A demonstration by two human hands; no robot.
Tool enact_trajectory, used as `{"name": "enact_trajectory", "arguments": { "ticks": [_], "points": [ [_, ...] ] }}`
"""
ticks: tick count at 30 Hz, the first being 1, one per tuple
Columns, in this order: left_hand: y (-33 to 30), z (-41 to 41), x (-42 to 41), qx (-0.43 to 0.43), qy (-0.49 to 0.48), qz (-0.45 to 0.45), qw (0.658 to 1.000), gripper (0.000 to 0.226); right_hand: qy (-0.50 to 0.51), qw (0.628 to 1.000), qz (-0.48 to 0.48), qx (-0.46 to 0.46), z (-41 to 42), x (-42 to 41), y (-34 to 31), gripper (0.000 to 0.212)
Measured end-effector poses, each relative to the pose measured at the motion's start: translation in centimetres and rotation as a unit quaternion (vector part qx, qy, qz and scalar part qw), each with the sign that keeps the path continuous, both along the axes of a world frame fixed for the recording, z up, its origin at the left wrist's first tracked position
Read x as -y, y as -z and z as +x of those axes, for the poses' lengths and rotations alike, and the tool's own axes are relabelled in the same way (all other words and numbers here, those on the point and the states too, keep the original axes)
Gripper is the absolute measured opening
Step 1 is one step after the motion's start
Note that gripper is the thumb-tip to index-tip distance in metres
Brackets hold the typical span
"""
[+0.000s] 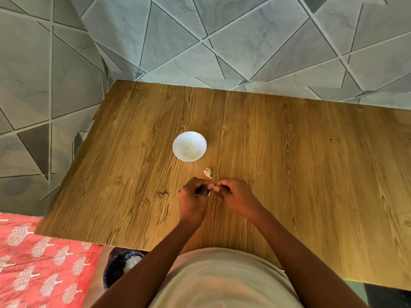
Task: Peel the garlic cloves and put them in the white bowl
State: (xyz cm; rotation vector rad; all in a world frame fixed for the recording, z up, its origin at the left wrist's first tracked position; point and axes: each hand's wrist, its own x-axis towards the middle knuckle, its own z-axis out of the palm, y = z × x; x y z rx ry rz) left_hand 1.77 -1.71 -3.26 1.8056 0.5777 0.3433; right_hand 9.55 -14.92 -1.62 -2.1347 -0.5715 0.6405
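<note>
Your two hands meet over the wooden table (289,163), just below the middle of the frame. Your left hand (193,197) has its fingers curled inward, and your right hand (233,196) curls in to face it. Between their fingertips sits a small pale garlic clove (211,188), pinched from both sides. Most of the clove is hidden by your fingers and blurred, so you cannot tell how much skin is on it. A thin pale sliver hangs under it at 6 o'clock; what it is cannot be made out.

At 12 o'clock from your hands, just beyond them, a whitish garlic piece (207,172) lies on the wood, apart from your fingers. Whether it is a clove or loose skin is hard to say. Farther along at 11 o'clock stands the white bowl (178,144), scalloped at the rim, with a few yellowish peeled cloves (191,152) inside; their count is unclear.

At 7 o'clock, below the near table edge, a dark bin (111,272) shows beside your left forearm, partly covered by it, with something pale inside. A red patterned cloth (40,263) fills the lower left corner, cut off by the frame. Your pale shirt (222,283) blocks the bottom centre. Grey triangular tiles (222,41) cover the wall behind the table.
</note>
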Motion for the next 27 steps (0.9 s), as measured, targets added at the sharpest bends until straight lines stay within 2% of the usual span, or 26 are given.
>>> {"name": "enact_trajectory", "arguments": {
  "ticks": [4,8,13,16,19,23,25,27],
  "points": [
    [0.3,-0.3,0.0,0.021,0.019,0.043,0.999,0.028,-0.049,0.997,-0.012,0.066,0.1,0.1,-0.5,0.022],
    [0.6,-0.5,-0.4,0.023,0.045,0.115,0.992,0.021,-0.074,0.993,0.006,0.091,0.1,0.4,-0.8,0.023],
    [0.3,-0.9,-0.7,0.007,0.066,0.16,0.985,0.019,-0.147,0.971,0.014,0.19,0.2,-0.1,-0.4,0.027],
    [0.0,-0.6,-0.8,-0.053,0.047,0.062,0.996,0.023,-0.129,0.977,0.025,0.168,0.1,0.0,0.1,0.021],
    [-0.3,-0.4,-0.9,-0.07,0.031,-0.03,0.997,0.022,-0.084,0.993,0.041,0.076,0.3,0.3,0.1,0.015],
    [-0.4,-0.4,-0.7,-0.06,0.022,-0.024,0.998,0.022,0.016,0.998,0.067,-0.001,-0.4,0.3,0.0,0.014],
    [-0.1,-0.6,-0.5,-0.054,0.027,0.01,0.998,0.021,0.041,0.997,0.061,0.015,-0.9,0.2,0.4,0.015],
    [0.2,-0.8,-0.1,-0.044,0.034,0.053,0.997,0.02,0.016,0.995,0.042,0.084,-1.2,0.0,0.7,0.022]
  ]
}}
